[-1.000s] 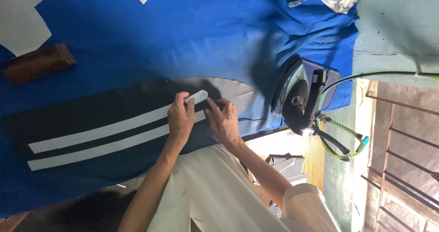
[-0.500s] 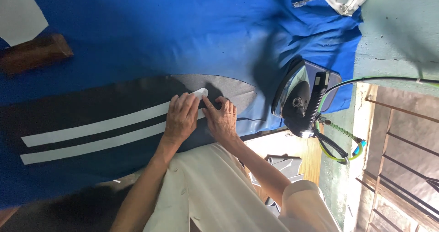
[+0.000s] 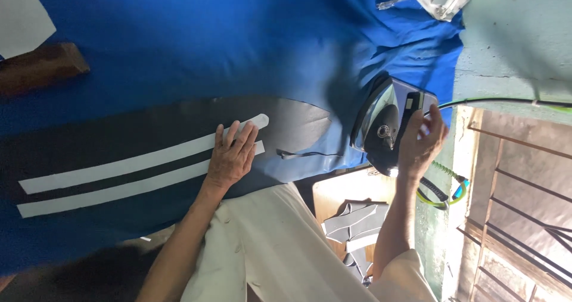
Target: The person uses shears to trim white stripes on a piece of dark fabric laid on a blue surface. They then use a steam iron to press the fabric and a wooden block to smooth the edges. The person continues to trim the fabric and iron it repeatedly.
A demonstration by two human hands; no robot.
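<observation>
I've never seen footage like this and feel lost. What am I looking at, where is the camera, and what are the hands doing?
There is no machine here: these are a person's two bare hands, filmed by a camera worn on their head, looking down. A blue cloth covers the work surface. On it lies a dark fabric piece with two white strips. The left hand lies flat on the strip ends. The right hand grips an iron at the cloth's edge. A wooden block lies far left.

the person is wearing a loose, cream-white top. the left hand and right hand are bare, with no rings or gloves. both forearms are showing bare too.
</observation>
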